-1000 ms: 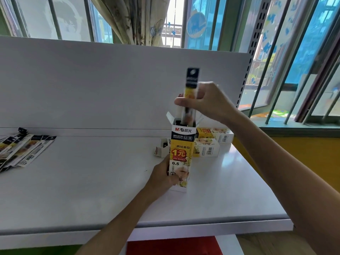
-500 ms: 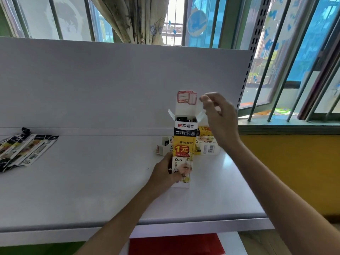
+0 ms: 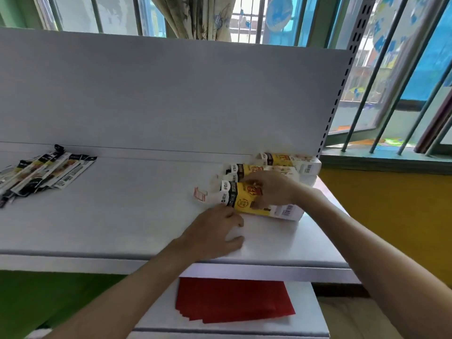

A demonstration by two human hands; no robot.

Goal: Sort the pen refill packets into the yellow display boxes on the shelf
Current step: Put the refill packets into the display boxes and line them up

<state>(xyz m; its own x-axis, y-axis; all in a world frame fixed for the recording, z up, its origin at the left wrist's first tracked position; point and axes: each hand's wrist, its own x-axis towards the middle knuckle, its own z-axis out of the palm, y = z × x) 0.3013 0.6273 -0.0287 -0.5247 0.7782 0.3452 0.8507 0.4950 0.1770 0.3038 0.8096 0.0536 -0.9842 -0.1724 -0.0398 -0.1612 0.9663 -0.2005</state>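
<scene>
Barred windows and a patterned curtain (image 3: pixel 195 18) fill the top of the frame behind a plain white back panel (image 3: pixel 159 94). Below the panel a white shelf (image 3: pixel 122 216) runs across the middle.

At the far left of the frame the pen refill packets (image 3: pixel 46 172) lie fanned out flat on the shelf, loose and well apart from both hands.

At centre right three yellow display boxes lie on their sides, one behind another. The nearest box (image 3: pixel 244 204) has its open end toward the left, with a white flap (image 3: pixel 200 194) printed in red folded out onto the shelf. The second box (image 3: pixel 244 169) lies just behind it and the third box (image 3: pixel 291 160) is against the back panel.

The right hand (image 3: pixel 271 189) reaches in from the right and lies over the top of the nearest box, with bent fingers on its yellow face and the thumb on its near side, gripping it. The left hand (image 3: pixel 215 231) rests on the shelf just in front of that box. It is relaxed and holds nothing; its fingertips touch the box's near edge and the thumb is stretched out to the right.

On the lower shelf (image 3: pixel 315 314), at the bottom centre, lies a fanned stack of red sheets (image 3: pixel 232 299).
</scene>
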